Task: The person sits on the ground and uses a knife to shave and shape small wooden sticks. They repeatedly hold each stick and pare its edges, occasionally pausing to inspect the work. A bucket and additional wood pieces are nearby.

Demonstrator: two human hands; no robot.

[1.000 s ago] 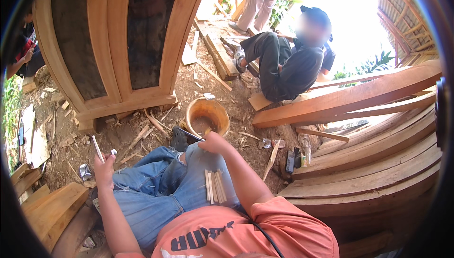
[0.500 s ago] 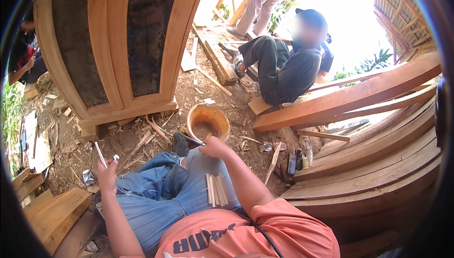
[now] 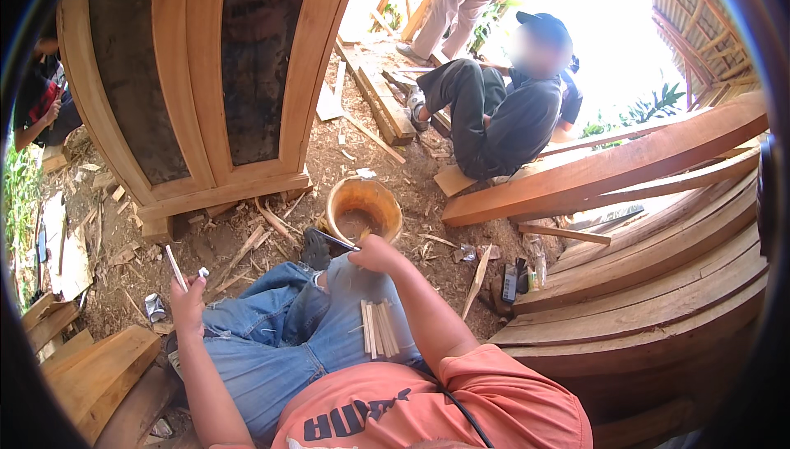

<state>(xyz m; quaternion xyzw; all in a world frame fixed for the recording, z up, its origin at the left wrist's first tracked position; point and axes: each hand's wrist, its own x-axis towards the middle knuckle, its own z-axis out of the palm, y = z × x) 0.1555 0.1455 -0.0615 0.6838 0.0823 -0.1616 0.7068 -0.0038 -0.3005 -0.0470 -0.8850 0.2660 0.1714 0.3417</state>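
Held upright at the left, my left hand (image 3: 188, 299) is closed on a thin pale wooden stick (image 3: 175, 268). A small white piece (image 3: 203, 273), too small to name, shows at the tip of its thumb or finger. Over my knee, my right hand (image 3: 375, 253) is closed on a slim metal tool with a narrow blade (image 3: 334, 241); the handle is hidden in the fist, so I cannot tell its exact kind. Several short pale wooden strips (image 3: 379, 330) lie side by side on my jeans, below the right hand. A yellowish bucket (image 3: 332, 202) stands just beyond that hand.
A large wooden panelled door or frame (image 3: 193, 79) rises at the far left. Long planks (image 3: 650, 284) are stacked on the right. A seated person (image 3: 514, 124) in dark clothes is beyond the bucket; others are farther off. Wood scraps and a can (image 3: 155, 307) litter the dirt.
The view has shifted very slightly. Both hands keep their places and their holds.
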